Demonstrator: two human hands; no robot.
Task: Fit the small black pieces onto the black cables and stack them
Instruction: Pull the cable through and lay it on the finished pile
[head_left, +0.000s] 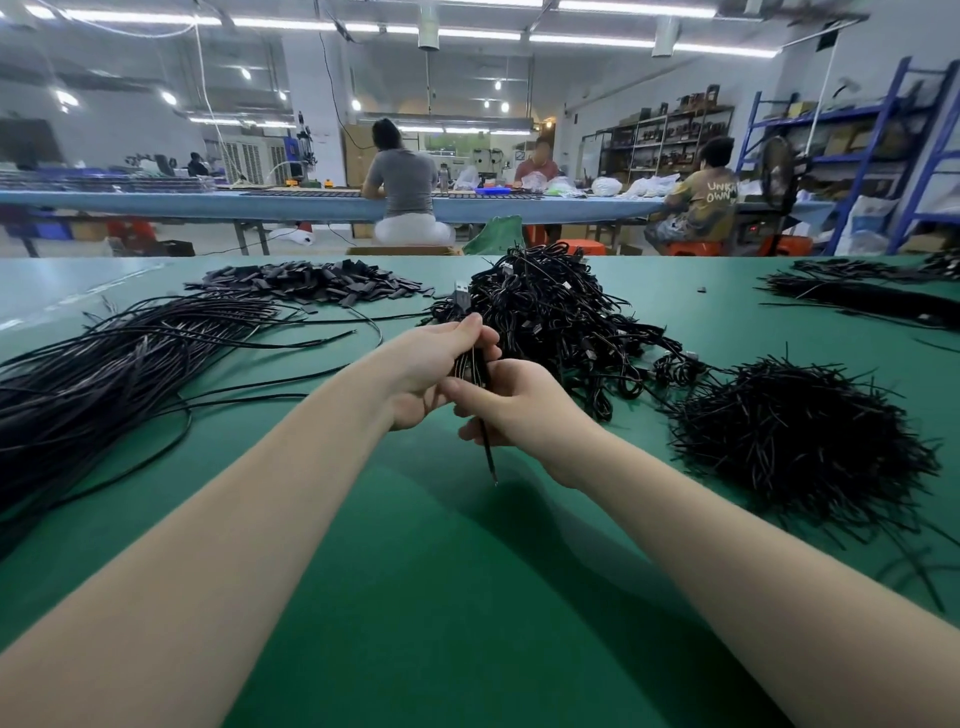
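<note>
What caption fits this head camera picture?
Both hands, left and right, grip black cables above the green table.

Cables (550, 317) blk – table (415, 545) green – far bench (291, 203) lt blue.

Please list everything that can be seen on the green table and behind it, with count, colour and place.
Long loose cables: one pile, black, left.
Flat small pieces: one heap, black, far left-centre.
Coiled USB cables: one tangle, black, centre.
Short thin strands: one heap, black, right.
More cables: one pile, black, far right.
Green table: one.
People seated: three, behind.
Left hand: grips cable bundle.
Right hand: pinches one cable.
</note>
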